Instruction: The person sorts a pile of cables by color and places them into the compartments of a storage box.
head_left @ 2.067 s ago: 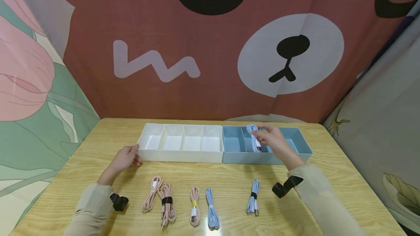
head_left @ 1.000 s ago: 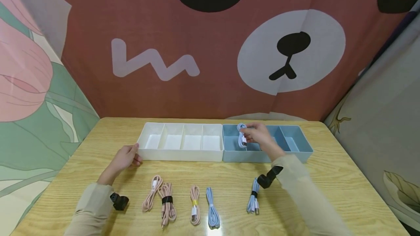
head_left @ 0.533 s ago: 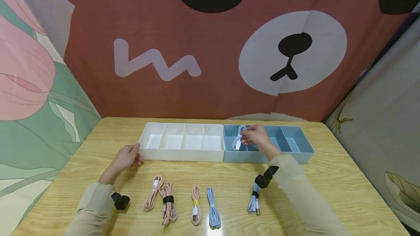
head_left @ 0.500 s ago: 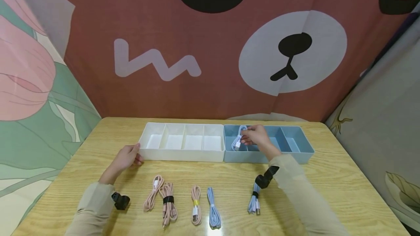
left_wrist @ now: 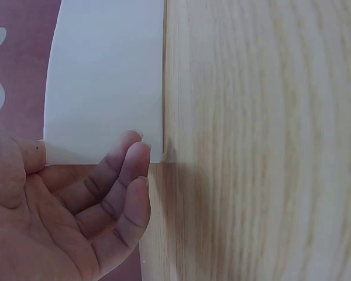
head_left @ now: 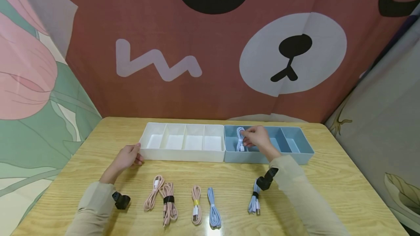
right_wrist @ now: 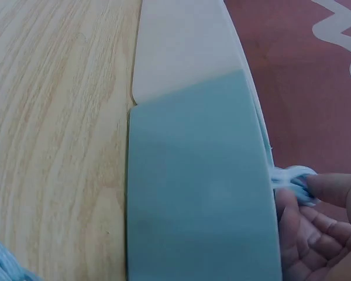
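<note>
My right hand (head_left: 258,137) pinches a coiled light-blue charging cable (head_left: 240,141) between thumb and fingers. The cable hangs upright in the leftmost part of the blue divided box (head_left: 272,158), its white plug end low near the first divider. In the right wrist view, the fingers (right_wrist: 324,187) hold the coil at the box's top rim, and the front wall hides its lower part. At the left, my left hand (head_left: 126,156) grips the end of the white divided box (head_left: 183,155). The left wrist view shows its fingers (left_wrist: 134,161) curled at the lower front corner.
On the wooden table (head_left: 183,174) in front lie two pink cables (head_left: 153,192) close together, a pink cable with a yellow tie (head_left: 196,205), a blue cable (head_left: 214,208), and a black-tied blue cable (head_left: 254,201) partly under the right wrist camera. A patterned curtain (head_left: 210,94) stands behind.
My right hand has moved left across the blue box with the cable and lowered it into the leftmost compartment. The cable's lower end has swung slightly right lately. My left hand stays put.
</note>
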`<state>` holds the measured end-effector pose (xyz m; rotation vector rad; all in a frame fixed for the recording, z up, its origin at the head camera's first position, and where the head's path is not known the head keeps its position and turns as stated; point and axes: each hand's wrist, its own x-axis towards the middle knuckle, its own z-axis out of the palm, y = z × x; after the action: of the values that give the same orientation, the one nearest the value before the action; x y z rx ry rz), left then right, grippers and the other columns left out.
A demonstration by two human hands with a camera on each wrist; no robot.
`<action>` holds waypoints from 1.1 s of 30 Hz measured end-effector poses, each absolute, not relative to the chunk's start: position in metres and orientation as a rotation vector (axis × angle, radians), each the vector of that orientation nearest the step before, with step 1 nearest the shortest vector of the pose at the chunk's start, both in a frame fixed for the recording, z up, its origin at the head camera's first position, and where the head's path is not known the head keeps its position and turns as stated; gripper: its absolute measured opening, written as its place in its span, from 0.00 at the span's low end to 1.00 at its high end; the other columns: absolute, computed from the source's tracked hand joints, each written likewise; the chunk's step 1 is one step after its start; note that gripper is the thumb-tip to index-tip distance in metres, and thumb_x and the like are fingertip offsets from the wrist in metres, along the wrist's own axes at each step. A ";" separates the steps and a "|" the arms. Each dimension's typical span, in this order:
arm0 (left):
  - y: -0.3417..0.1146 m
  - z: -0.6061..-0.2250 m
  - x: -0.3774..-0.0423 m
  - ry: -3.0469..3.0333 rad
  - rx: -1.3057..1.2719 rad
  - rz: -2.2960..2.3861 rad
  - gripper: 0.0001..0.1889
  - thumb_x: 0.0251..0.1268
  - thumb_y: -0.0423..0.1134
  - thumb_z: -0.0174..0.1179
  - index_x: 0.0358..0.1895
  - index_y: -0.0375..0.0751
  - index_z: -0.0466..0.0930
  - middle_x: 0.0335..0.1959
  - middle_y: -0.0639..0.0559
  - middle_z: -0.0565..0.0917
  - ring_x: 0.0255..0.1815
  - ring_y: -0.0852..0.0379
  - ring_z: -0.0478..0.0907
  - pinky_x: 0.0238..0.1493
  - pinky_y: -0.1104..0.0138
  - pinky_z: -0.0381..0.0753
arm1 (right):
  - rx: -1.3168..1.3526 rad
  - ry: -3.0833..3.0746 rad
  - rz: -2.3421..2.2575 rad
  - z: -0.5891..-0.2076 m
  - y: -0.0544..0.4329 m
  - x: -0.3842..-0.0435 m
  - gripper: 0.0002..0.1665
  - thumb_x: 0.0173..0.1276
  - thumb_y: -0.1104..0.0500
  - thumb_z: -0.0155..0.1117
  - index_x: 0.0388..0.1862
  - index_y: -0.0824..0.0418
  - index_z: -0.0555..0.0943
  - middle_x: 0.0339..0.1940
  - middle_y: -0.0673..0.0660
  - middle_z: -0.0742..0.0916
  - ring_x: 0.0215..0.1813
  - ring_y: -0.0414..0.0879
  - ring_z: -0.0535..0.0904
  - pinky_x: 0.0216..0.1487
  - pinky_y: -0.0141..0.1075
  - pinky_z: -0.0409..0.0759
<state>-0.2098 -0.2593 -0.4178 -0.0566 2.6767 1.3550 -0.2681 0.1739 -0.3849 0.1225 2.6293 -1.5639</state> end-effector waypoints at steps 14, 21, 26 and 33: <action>-0.260 -0.420 -0.209 2.679 -0.076 1.340 0.31 0.75 0.49 0.27 0.46 0.19 0.69 0.23 0.47 0.79 0.23 0.56 0.76 0.24 0.61 0.74 | 0.074 2.651 -1.603 -0.376 0.184 -0.254 0.17 0.64 0.58 0.60 0.45 0.69 0.78 0.31 0.63 0.84 0.26 0.46 0.81 0.32 0.40 0.80; -0.260 -0.420 -0.210 2.677 -0.064 1.355 0.30 0.75 0.48 0.28 0.44 0.20 0.70 0.23 0.47 0.79 0.23 0.56 0.76 0.23 0.62 0.74 | 0.039 2.595 -1.610 -0.367 0.189 -0.243 0.17 0.64 0.57 0.60 0.46 0.69 0.79 0.28 0.63 0.84 0.25 0.47 0.80 0.32 0.42 0.79; -0.260 -0.420 -0.210 2.669 -0.060 1.363 0.30 0.75 0.48 0.28 0.45 0.20 0.70 0.23 0.47 0.79 0.23 0.56 0.76 0.24 0.62 0.74 | -0.005 2.577 -1.609 -0.362 0.192 -0.234 0.19 0.66 0.56 0.59 0.49 0.70 0.77 0.30 0.66 0.84 0.25 0.48 0.80 0.33 0.45 0.79; -0.260 -0.420 -0.211 2.667 -0.071 1.359 0.30 0.75 0.48 0.27 0.45 0.20 0.70 0.23 0.47 0.79 0.23 0.56 0.76 0.24 0.61 0.74 | -0.057 2.549 -1.611 -0.358 0.197 -0.223 0.21 0.66 0.56 0.58 0.50 0.71 0.76 0.28 0.66 0.83 0.25 0.50 0.80 0.33 0.47 0.78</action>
<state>-0.2106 -0.2598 -0.4202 -0.0714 2.6671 1.3594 -0.2234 0.1971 -0.3581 -0.0573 2.5493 -1.6106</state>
